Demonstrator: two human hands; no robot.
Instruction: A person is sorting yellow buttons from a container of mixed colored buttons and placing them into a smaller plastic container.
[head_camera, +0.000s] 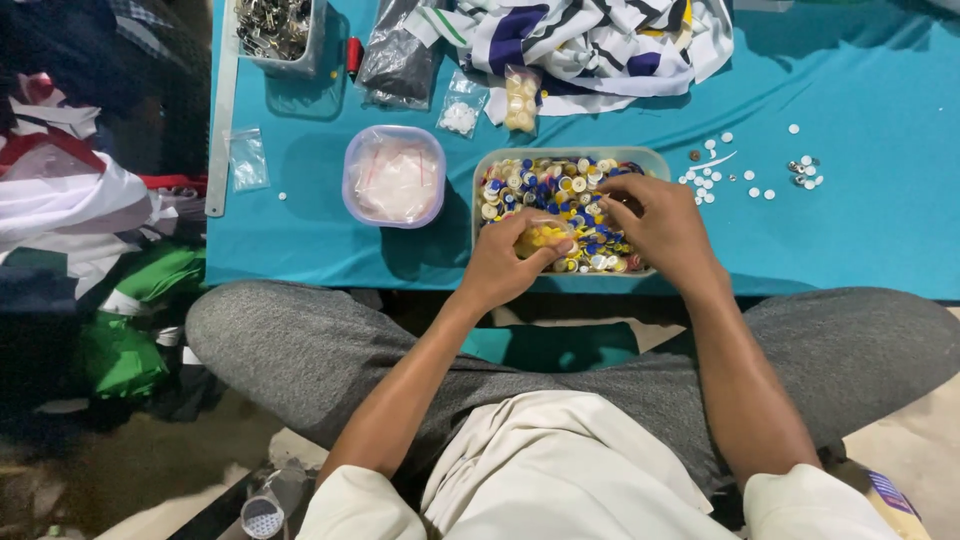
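- Centre of the frame: a tray (655, 158) of mixed buttons (560, 185), blue, white and yellow, sits on the teal table (850, 220), its long axis running left to right.
- Left hand (505, 262) comes in over the tray's near edge, fingers curled round a small clear bag (540, 237) of yellow buttons, pinched between thumb and fingertips.
- Right hand (660, 222) lies over the tray's right half, fingertips dipped into the pile just right of the bag; they look pinched together, but whether they grip a button I cannot tell.
- The two hands nearly meet; the bag's mouth seems to face the right fingers, which are the nearer to it.
- Left of the tray, a round lidded tub (394, 176) stands close beside it, not touching.
- Right of the tray, loose white buttons (712, 178) scatter over open cloth: plenty of room there.
- Upper frame: striped fabric (600, 40), small packets (520, 98), a box of metal bits (275, 30).
- The table's near edge runs just under the wrists.
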